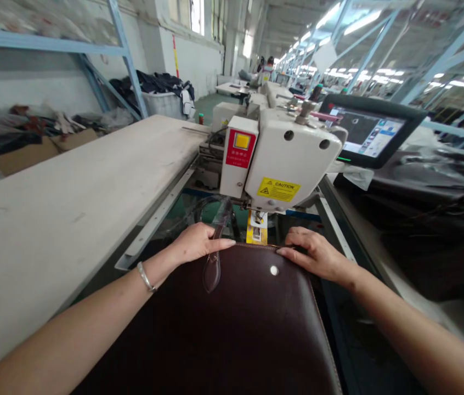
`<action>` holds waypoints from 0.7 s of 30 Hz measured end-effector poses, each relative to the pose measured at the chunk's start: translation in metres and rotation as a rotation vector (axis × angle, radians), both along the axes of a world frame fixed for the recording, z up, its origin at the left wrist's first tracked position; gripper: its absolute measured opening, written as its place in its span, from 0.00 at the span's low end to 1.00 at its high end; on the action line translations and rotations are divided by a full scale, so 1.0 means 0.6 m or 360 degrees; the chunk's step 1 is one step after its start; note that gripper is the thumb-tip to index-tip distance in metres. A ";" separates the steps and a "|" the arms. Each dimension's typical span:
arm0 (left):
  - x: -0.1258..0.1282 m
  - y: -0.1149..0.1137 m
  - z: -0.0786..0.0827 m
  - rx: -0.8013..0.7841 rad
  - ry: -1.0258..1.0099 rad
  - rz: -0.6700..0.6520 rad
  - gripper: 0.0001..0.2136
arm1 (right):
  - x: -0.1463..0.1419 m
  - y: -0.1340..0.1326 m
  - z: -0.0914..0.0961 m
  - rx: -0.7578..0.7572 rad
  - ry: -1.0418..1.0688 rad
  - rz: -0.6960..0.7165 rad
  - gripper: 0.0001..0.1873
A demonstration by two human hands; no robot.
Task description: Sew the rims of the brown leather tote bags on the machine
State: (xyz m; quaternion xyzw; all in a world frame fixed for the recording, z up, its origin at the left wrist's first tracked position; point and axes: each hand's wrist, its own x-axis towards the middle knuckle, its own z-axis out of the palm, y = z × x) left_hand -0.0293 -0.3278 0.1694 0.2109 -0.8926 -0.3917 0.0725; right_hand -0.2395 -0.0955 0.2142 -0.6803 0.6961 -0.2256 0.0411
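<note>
A dark brown leather bag (pixel 248 318) fills the lower middle of the head view, its zipped top edge facing the sewing machine (pixel 293 148). My left hand (pixel 197 242) grips that edge beside the handle (pixel 212 270), thumb lying along the top. On the other side my right hand (pixel 312 252) pinches the same edge, thumb on the front face and fingers curled behind. Between my hands, the yellow-edged needle plate (pixel 256 230) sits just beyond the bag's edge, under the machine head. A round white spot (pixel 273 270) shows on the leather near my right thumb.
A pale work table (pixel 79 181) extends along the left. The control screen (pixel 374 129) stands right of the machine head. Dark leather pieces (pixel 433 203) lie piled at the right. Metal rails (pixel 162 219) flank the machine bed. A person (pixel 267 68) is far off at the back.
</note>
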 end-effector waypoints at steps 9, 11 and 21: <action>-0.057 -0.037 -0.013 -0.0035 -0.0054 -0.0033 0.32 | -0.071 -0.017 -0.051 0.0265 -0.1539 -0.0137 0.18; -0.070 -0.050 -0.011 -0.0086 -0.0113 -0.0061 0.31 | -0.084 -0.021 -0.057 0.0438 -0.1853 -0.0194 0.19; -0.114 -0.129 0.001 0.0225 0.0145 0.0104 0.23 | -0.112 -0.107 -0.086 0.0076 -0.1857 -0.0482 0.20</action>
